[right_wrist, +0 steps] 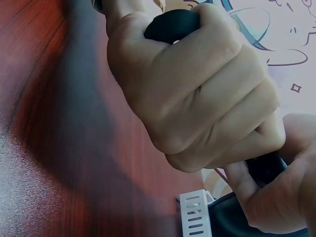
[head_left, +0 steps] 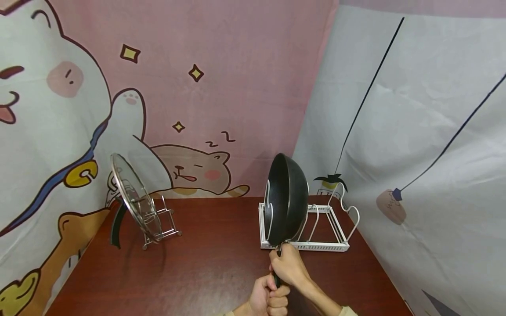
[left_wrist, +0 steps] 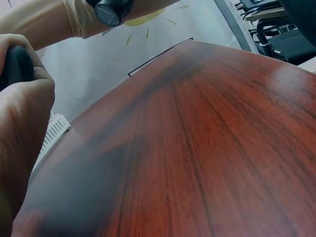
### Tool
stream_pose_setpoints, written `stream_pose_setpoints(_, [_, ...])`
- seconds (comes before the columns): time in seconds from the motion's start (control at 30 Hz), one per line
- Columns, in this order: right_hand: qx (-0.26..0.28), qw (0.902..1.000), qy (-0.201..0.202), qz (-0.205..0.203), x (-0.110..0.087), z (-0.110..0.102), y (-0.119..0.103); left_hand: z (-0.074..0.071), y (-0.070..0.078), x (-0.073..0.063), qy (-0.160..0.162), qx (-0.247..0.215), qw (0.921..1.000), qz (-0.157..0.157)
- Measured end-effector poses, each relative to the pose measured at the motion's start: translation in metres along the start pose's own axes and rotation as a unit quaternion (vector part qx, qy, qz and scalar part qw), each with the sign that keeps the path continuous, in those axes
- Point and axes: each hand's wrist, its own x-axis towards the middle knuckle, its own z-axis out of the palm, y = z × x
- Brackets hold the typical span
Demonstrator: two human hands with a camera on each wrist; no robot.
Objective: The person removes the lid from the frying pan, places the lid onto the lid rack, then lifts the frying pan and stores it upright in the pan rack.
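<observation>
A black frying pan (head_left: 290, 199) stands on its side between the wires at the left end of a white rack (head_left: 322, 247), its handle toward me. My right hand (head_left: 290, 265) grips the handle close to the pan. Just below it, my left hand (head_left: 270, 296) is wrapped around the end of the handle. The black handle end (right_wrist: 173, 25) pokes out of the left fist in the right wrist view. In the left wrist view, fingers curl around the dark handle (left_wrist: 17, 66) at the left edge.
A glass lid (head_left: 136, 197) with a metal rim leans in a small wire stand (head_left: 170, 226) on the left of the reddish-brown table (head_left: 205, 272). A black curved piece (head_left: 116, 226) sticks out behind the lid. Printed cloth (head_left: 245, 87) hangs behind and at the sides.
</observation>
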Motion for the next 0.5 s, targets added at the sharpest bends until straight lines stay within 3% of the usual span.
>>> stream_pose_setpoints(0.23, [0.036, 0.9993, -0.014, 0.002, -0.0018, 0.0020, 0.0018, -0.0019, -0.0013, -0.0037, 0.018, 0.011, 0.9997, -0.011])
stream_pose_setpoints(0.5, [0.129, 0.9901, -0.044, 0.032, -0.0021, 0.0011, 0.0073, -0.0030, -0.0048, -0.0045, 0.056, 0.005, 0.9984, -0.010])
